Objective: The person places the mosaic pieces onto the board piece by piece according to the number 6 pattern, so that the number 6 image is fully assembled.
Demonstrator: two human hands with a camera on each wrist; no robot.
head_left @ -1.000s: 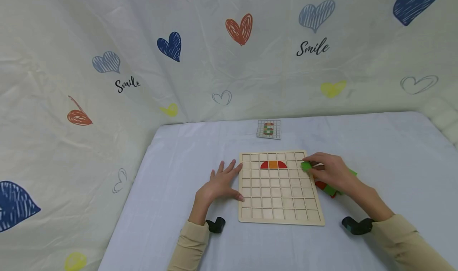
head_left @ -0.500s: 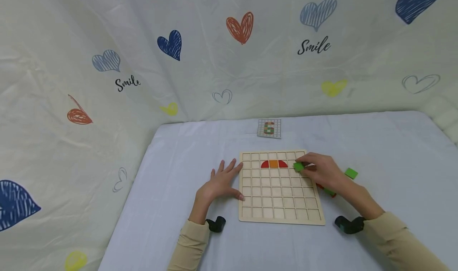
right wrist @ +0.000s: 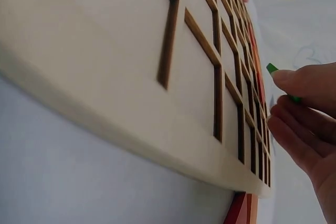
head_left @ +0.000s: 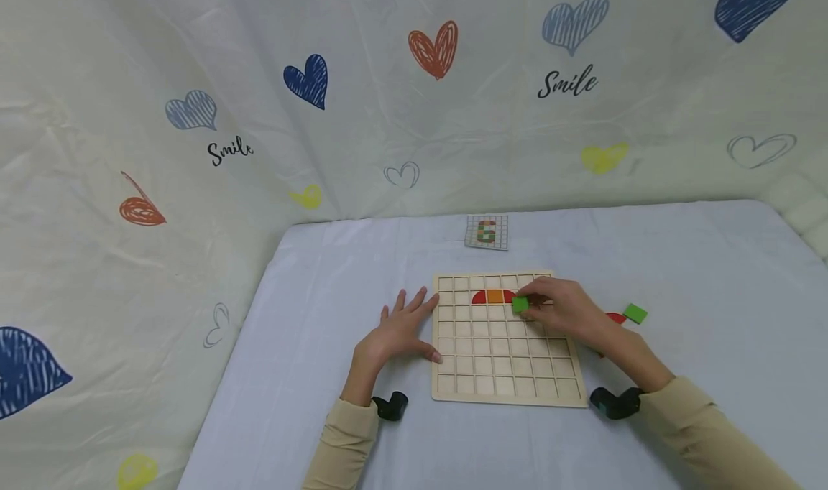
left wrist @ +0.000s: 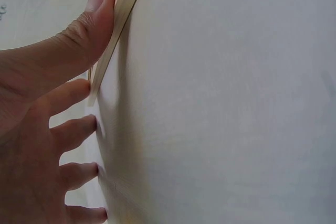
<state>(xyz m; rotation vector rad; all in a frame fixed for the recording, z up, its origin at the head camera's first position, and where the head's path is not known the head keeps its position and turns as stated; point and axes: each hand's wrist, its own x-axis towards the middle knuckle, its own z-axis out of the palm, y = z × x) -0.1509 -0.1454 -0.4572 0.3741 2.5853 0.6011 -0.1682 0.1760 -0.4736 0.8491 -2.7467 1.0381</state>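
A wooden grid board (head_left: 504, 396) lies on the table, with an orange square tile (head_left: 494, 297) between two red rounded tiles, one being the left red tile (head_left: 479, 297). My right hand (head_left: 569, 309) pinches a green square tile (head_left: 520, 304) over the board, beside the right-hand red tile. In the right wrist view, thumb and fingers grip the green tile's edges just off the grid. My left hand (head_left: 397, 332) spreads its fingers along the board's left edge. In the left wrist view the thumb (left wrist: 86, 30) presses the board's side edge (left wrist: 118, 30).
A small pattern card (head_left: 486, 233) with a coloured design lies behind the board. Right of the board are a loose green tile (head_left: 635, 313) and a red tile (head_left: 617, 317); other pieces there are mostly hidden by the right arm. A printed cloth (head_left: 362, 152) hangs behind the table.
My right hand has moved left over the board with the green tile, from its right edge to near the red tile. The left hand stays in place.
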